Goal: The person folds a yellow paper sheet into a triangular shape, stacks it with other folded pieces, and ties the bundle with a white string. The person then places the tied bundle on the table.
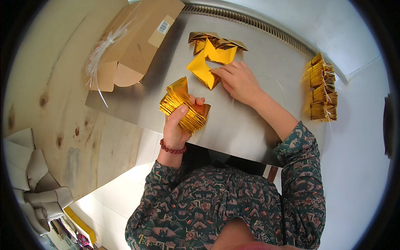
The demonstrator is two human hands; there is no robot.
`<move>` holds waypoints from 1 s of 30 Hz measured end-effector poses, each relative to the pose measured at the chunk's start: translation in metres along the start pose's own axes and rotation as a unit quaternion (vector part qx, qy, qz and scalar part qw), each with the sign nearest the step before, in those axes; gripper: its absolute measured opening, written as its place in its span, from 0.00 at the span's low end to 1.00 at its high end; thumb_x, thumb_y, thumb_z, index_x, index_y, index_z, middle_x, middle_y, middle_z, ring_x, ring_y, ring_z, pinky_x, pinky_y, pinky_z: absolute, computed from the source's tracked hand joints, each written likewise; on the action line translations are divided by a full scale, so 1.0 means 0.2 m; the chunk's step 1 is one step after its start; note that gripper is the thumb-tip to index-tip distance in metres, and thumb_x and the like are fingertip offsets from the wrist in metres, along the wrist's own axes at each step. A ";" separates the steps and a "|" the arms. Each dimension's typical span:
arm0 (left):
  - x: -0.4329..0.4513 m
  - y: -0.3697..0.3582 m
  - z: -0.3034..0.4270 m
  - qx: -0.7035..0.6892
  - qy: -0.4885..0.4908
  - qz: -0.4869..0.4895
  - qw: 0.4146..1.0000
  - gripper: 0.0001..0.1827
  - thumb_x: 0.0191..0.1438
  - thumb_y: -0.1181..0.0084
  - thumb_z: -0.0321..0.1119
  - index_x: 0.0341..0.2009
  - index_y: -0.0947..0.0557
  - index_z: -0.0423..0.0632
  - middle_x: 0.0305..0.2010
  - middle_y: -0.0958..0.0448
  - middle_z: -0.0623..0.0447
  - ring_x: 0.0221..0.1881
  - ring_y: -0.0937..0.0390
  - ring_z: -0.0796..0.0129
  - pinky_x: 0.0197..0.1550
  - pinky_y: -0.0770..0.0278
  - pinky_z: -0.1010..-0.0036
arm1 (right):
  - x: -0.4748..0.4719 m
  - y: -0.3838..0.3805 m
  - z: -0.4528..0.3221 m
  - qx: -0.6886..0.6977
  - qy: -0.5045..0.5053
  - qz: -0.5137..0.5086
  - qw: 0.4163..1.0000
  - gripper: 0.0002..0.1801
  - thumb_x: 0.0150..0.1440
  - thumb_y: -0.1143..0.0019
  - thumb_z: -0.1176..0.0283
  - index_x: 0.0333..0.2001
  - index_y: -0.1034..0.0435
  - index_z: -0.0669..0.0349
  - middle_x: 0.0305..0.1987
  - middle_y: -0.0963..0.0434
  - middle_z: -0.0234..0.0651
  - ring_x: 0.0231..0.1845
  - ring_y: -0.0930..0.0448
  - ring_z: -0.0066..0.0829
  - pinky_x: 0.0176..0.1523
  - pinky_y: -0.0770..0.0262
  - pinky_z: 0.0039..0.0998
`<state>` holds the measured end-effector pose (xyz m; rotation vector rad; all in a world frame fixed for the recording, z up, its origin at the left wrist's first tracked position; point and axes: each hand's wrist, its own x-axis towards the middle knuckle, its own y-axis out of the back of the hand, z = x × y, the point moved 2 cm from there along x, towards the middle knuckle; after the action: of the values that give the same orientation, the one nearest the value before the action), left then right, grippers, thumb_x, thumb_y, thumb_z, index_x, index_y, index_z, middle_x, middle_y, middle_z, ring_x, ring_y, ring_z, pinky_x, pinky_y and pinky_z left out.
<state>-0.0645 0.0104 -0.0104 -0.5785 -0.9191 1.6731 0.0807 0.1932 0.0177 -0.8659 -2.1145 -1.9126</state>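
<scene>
In my left hand [175,128] is a thick stack of folded gold foil papers [193,121], clasped between the thumb and the curled fingers. My right hand [240,81] pinches the right edge of a single folded gold paper piece [201,71], whose matte yellow side faces up. Just beyond it lies another folded piece [220,53], also yellow on top. Behind that, more folded gold foil pieces [204,36] rest in a loose group, overlapping one another. The fingertips of my right hand partly cover the piece they hold.
Bundles of gold foil papers [323,90], tied with white ties, line the right edge of the metal table [150,115]. A cardboard box [134,47] with a bunch of white plastic ties [107,42] stands at the left. A ribbed strip [243,22] runs along the back.
</scene>
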 end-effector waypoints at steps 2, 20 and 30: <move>0.00 0.00 0.00 0.000 0.008 0.006 1.000 0.25 0.58 0.36 0.40 0.56 0.27 0.44 0.47 0.22 0.50 0.58 0.24 0.57 0.62 0.25 0.58 | -0.01 0.02 0.00 -0.008 0.009 0.009 1.000 0.19 0.50 0.40 0.76 0.49 0.24 0.53 0.41 0.20 0.28 0.47 0.24 0.34 0.51 0.31 0.37; -0.02 0.00 0.00 0.017 0.019 0.010 1.000 0.26 0.60 0.40 0.39 0.58 0.30 0.41 0.48 0.23 0.50 0.58 0.25 0.52 0.69 0.33 0.55 | 0.10 0.04 0.00 -0.067 -0.085 -0.077 0.991 0.38 0.43 0.30 0.47 0.55 0.24 0.58 0.51 0.19 0.35 0.53 0.27 0.37 0.60 0.37 0.38; -0.03 0.00 -0.01 0.011 0.021 0.019 1.000 0.26 0.60 0.39 0.40 0.58 0.29 0.41 0.48 0.21 0.49 0.58 0.24 0.52 0.68 0.31 0.54 | 0.04 0.07 -0.04 -0.045 0.001 0.009 0.999 0.27 0.47 0.30 0.52 0.45 0.21 0.60 0.51 0.19 0.34 0.64 0.29 0.39 0.75 0.48 0.51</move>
<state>-0.0623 0.0051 -0.0119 -0.6168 -0.8622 1.6969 0.0789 0.1882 0.0358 -0.8967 -2.0264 -2.0116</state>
